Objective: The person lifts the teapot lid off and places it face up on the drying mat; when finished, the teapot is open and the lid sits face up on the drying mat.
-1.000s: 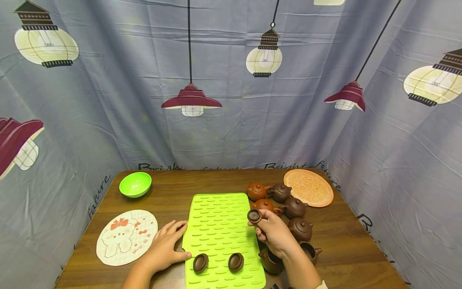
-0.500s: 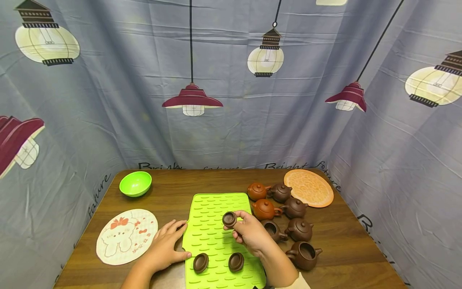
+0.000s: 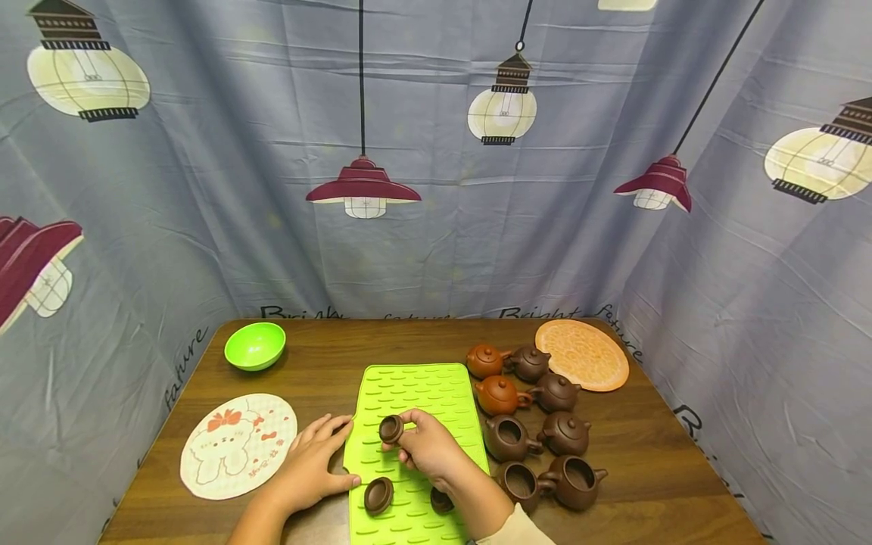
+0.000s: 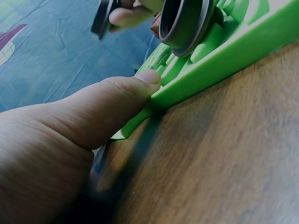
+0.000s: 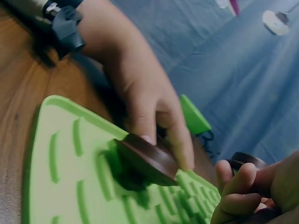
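My right hand pinches a small dark brown teapot lid by its edge, hollow underside facing me, above the lime-green ridged mat. A second lid lies tilted on the mat, hollow side up, near my left thumb. The third lid is partly hidden under my right forearm. My left hand rests at the mat's left side, fingers spread and thumb touching the rim. The left wrist view shows that thumb against the mat edge.
Three lidless brown teapots, one of them, stand right of the mat. Lidded brown teapots and two orange teapots are behind them. An orange round mat, green bowl and rabbit placemat lie farther out.
My right hand has carried the lid leftward from over the teapots to above the mat's left half, bringing the lidless teapots into view. My left hand has stayed still.
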`<move>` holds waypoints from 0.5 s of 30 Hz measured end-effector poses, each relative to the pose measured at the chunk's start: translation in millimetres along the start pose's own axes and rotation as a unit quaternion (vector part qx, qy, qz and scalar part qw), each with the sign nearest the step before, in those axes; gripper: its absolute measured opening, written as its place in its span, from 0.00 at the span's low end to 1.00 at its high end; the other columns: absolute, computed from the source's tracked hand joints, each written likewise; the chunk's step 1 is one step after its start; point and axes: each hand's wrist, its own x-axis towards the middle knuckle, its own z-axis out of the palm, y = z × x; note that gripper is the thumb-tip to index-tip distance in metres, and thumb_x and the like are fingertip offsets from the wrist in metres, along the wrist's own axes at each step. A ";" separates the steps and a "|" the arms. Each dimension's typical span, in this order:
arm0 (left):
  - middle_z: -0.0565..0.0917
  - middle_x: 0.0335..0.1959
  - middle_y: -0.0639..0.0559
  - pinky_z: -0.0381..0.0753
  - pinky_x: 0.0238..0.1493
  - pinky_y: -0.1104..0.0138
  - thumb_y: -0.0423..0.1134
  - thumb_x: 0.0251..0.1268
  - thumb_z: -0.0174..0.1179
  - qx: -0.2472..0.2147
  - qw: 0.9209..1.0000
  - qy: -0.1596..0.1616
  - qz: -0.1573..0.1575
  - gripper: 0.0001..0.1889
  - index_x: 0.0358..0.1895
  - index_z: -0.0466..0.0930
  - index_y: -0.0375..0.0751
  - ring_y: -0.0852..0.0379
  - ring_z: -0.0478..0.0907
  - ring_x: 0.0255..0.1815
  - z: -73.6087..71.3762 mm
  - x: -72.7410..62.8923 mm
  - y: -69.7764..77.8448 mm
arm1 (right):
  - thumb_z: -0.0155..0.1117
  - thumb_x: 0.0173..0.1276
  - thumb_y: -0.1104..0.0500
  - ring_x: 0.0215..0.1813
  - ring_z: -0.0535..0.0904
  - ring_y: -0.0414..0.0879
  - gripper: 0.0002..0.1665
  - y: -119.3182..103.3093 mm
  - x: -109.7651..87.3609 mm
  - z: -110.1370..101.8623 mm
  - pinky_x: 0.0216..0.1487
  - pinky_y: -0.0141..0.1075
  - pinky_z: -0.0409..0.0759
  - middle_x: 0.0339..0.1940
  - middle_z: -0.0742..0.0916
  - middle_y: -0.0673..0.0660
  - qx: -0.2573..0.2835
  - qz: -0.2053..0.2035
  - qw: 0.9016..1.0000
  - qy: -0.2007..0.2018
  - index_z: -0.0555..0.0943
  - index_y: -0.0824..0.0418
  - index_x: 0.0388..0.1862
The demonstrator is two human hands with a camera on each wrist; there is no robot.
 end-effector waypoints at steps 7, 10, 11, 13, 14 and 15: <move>0.62 0.84 0.54 0.46 0.79 0.30 0.72 0.52 0.73 -0.005 1.000 -0.004 -0.001 0.55 0.80 0.68 0.44 0.36 0.47 0.86 -0.5 -1.3 0.0 | 0.63 0.79 0.60 0.22 0.74 0.41 0.07 14.6 5.0 9.3 0.23 0.29 0.72 0.35 0.91 0.62 -0.035 0.011 0.999 0.020 0.78 0.63 0.48; 0.61 0.84 0.54 0.45 0.79 0.29 0.72 0.52 0.73 -0.010 1.000 -0.004 0.000 0.55 0.80 0.67 0.44 0.36 0.46 0.86 -0.6 -1.2 0.3 | 0.63 0.79 0.60 0.20 0.73 0.41 0.06 18.4 6.1 10.4 0.21 0.29 0.70 0.33 0.91 0.59 -0.051 0.015 0.998 0.033 0.80 0.62 0.46; 0.61 0.84 0.54 0.45 0.79 0.30 0.71 0.52 0.73 -0.010 1.000 -0.004 0.000 0.55 0.80 0.67 0.44 0.37 0.46 0.86 -0.3 -0.9 0.1 | 0.64 0.79 0.59 0.19 0.73 0.41 0.06 19.0 6.5 10.5 0.20 0.28 0.69 0.33 0.91 0.58 -0.058 0.016 0.998 0.037 0.80 0.62 0.46; 0.61 0.84 0.54 0.45 0.79 0.30 0.71 0.52 0.73 -0.010 1.000 -0.002 -0.001 0.55 0.80 0.67 0.44 0.37 0.46 0.86 0.0 -0.4 -0.2 | 0.64 0.78 0.58 0.18 0.73 0.40 0.07 19.9 7.7 10.6 0.18 0.28 0.67 0.32 0.91 0.57 -0.063 0.018 0.997 0.041 0.80 0.61 0.46; 0.61 0.84 0.55 0.45 0.79 0.31 0.71 0.52 0.73 -0.009 1.000 -0.002 -0.001 0.55 0.80 0.67 0.44 0.38 0.46 0.86 0.2 -0.2 -0.4 | 0.65 0.78 0.58 0.18 0.73 0.40 0.07 19.8 8.3 10.6 0.18 0.27 0.67 0.32 0.91 0.57 -0.066 0.020 0.997 0.043 0.81 0.61 0.46; 0.62 0.84 0.55 0.45 0.79 0.31 0.71 0.52 0.73 -0.008 1.000 -0.001 0.000 0.55 0.80 0.68 0.44 0.38 0.46 0.86 0.7 0.1 -0.7 | 0.65 0.78 0.57 0.18 0.73 0.40 0.07 19.7 8.7 10.5 0.17 0.27 0.67 0.32 0.91 0.57 -0.067 0.023 0.997 0.042 0.81 0.61 0.46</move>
